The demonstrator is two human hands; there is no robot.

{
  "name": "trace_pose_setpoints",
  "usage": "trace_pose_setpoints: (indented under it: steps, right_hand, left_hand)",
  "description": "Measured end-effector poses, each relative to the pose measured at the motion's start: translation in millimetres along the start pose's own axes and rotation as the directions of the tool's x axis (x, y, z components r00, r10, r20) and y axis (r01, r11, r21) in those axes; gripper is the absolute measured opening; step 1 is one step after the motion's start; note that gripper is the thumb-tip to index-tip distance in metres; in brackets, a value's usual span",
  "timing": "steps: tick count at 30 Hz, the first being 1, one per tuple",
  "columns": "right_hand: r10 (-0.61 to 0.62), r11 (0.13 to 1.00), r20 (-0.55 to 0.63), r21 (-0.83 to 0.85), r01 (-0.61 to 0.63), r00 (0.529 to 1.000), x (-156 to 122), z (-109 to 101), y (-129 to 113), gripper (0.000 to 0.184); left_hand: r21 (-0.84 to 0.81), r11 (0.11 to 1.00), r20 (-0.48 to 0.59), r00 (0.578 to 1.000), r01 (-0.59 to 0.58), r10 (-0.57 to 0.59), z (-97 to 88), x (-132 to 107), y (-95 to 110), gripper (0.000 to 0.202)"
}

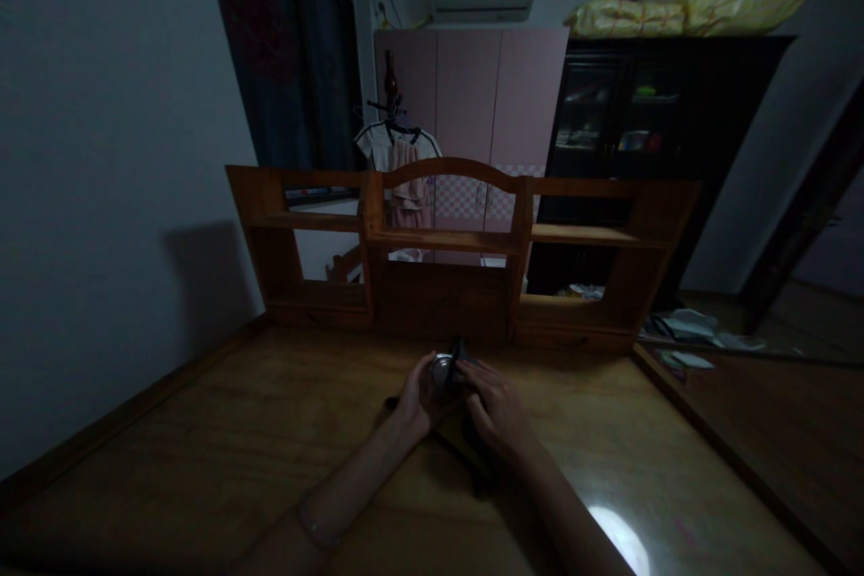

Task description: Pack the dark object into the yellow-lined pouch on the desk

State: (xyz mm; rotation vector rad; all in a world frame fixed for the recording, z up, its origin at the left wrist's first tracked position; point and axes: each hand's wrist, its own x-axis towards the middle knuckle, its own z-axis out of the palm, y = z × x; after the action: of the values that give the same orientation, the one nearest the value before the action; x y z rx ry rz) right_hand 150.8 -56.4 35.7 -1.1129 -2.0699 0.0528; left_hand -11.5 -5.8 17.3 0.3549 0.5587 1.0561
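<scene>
My left hand (417,396) is curled around a small round object with a shiny silver face (443,366), held above the wooden desk (303,432). My right hand (496,400) has its fingers closed at a thin black piece (457,349) that stands against the right side of the silver face. Whether the two pieces are joined I cannot tell. Beneath the hands lies a dark, olive-toned item with strap-like ends (465,450), partly covered by my wrists; its kind is too dim to make out.
A low wooden shelf unit (445,238) runs along the desk's far edge. A white wall (121,153) borders the left, and a raised wooden edge (715,441) the right. Beyond stand a clothes rack (391,121), a pink wardrobe (469,94) and a black cabinet (614,117).
</scene>
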Motion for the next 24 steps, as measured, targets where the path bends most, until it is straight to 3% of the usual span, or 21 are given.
trace_pose_setpoints:
  steps: [9,12,18,24]
  right_hand:
    - [-0.104,0.978,0.127,0.191,0.078,0.986,2.5,-0.2,-8.3,0.065]
    - [-0.108,0.975,0.109,0.208,0.084,0.988,2.7,0.5,-8.5,0.062]
    - [-0.067,0.993,-0.016,0.1,0.068,0.998,2.1,0.9,-5.1,0.034]
    - [-0.065,0.993,0.014,0.096,0.064,0.998,1.3,0.3,-9.8,0.049]
  left_hand:
    - [-0.067,0.996,0.037,0.998,0.052,-0.05,-6.4,4.7,1.5,0.022]
    - [-0.07,0.996,0.037,0.998,0.057,-0.055,-5.5,3.9,1.4,0.021]
    - [-0.083,0.996,0.035,0.999,0.03,-0.027,-4.2,1.6,0.7,0.022]
    - [-0.104,0.995,0.017,1.0,0.002,0.0,-0.8,-0.7,0.7,0.019]
